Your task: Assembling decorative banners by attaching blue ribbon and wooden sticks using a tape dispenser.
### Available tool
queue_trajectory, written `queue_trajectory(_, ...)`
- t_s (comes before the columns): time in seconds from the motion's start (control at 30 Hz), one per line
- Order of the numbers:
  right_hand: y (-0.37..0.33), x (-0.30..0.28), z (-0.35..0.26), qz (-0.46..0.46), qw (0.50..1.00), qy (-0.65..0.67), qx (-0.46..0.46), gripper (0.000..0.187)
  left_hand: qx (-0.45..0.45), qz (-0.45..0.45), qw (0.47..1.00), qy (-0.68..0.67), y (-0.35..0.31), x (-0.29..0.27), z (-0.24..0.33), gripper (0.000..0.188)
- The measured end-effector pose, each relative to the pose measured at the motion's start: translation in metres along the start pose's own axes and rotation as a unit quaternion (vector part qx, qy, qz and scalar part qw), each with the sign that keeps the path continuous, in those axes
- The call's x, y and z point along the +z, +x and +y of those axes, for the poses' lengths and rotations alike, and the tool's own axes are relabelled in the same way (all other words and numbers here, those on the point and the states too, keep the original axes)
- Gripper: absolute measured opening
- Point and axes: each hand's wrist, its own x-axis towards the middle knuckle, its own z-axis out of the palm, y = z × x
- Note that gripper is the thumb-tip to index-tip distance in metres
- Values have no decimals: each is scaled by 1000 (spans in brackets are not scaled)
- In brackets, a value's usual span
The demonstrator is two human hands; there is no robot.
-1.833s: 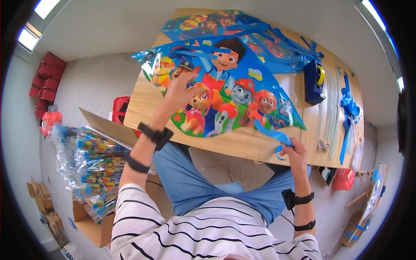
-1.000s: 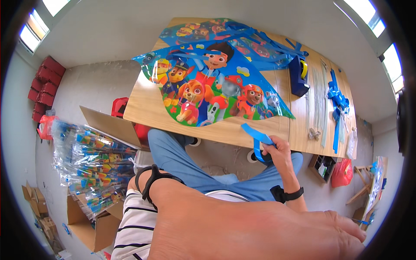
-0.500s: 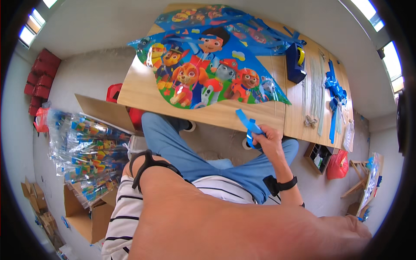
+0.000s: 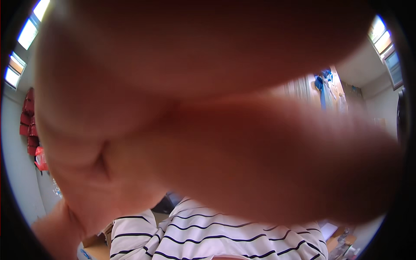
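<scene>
My left hand point(image 4: 195, 147) is right in front of the camera and fills most of the view, blurred. Its wrist comes in from the lower left. Two broad digits reach rightward with a gap between them, and nothing shows in that gap. My right hand is out of sight, as is the blue ribbon strip it held earlier. Past the fingers, at the upper right, a bit of the table shows with blue ribbon bows point(image 4: 323, 86) and a row of thin pale strands point(image 4: 299, 89). The printed sheets are hidden.
Dark red boxes point(image 4: 27, 119) are stacked at the far left, with a red bag point(image 4: 41, 158) just below them. At the bottom lies my striped shirt point(image 4: 208, 229). Windows show at both upper edges.
My left hand has come up over the lens from the lower right and now covers the table. My right hand with the blue ribbon strip has gone from view.
</scene>
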Motion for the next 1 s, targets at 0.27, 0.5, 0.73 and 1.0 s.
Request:
queue_trajectory(0.27, 4, 15, -3, -44, 999, -16, -17, 15, 61, -37, 996, 51, 6, -11, 7, 108)
queue_trajectory(0.5, 19, 7, 36, 2, 997, -74, -20, 17, -154, 207, 812, 523, -23, -124, -117, 59)
queue_trajectory(0.73, 72, -27, 83, 204, 925, -316, -57, 32, -379, 188, 526, 738, -128, -191, -222, 79)
queue_trajectory(1.0, 94, -69, 114, 236, 879, -414, -6, 36, -392, 163, 509, 749, -157, -215, -197, 81)
